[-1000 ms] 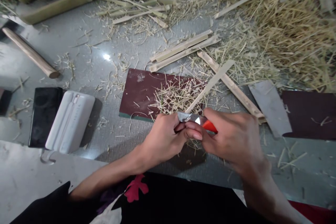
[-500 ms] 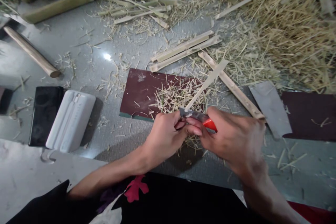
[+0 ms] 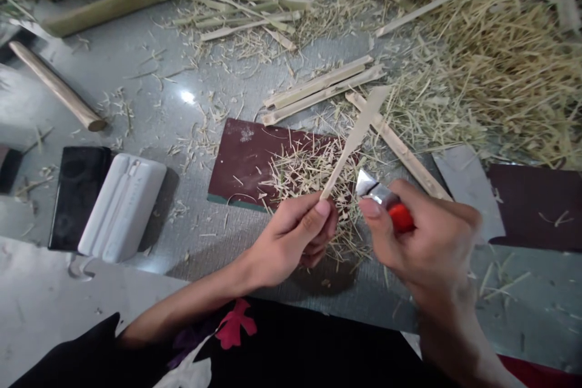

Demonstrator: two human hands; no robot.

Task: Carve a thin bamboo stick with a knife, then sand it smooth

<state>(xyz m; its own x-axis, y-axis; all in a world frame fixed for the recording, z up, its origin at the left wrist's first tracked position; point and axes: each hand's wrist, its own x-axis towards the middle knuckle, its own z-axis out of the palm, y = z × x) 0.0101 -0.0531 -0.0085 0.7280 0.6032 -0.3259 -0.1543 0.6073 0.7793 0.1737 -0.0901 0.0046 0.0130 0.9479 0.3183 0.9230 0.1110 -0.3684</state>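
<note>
Between the thumb and fingers of my left hand (image 3: 297, 233) is the narrow end of a pale bamboo strip (image 3: 357, 133). The strip slants up and away to the right and widens at its far end. My right hand (image 3: 425, 233) is closed round a utility knife (image 3: 386, 200) with a red and silver body. Its short blade points up and left, apart from the strip. Below the strip, a heap of thin shavings (image 3: 300, 170) covers part of a dark red board (image 3: 240, 151). The lower fingers of my left hand are partly hidden.
Split bamboo pieces (image 3: 325, 94) lie beyond the board, and another piece (image 3: 409, 157) slants beside my right hand. A white power bank (image 3: 122, 209) and a black phone (image 3: 77, 200) are at left, below a wooden stick (image 3: 57, 85). Shavings (image 3: 509, 66) pile at upper right.
My right hand has drawn the knife away from the bamboo strip to the right. The strip's wide end has turned its broad face more toward me. My left hand still holds the narrow end.
</note>
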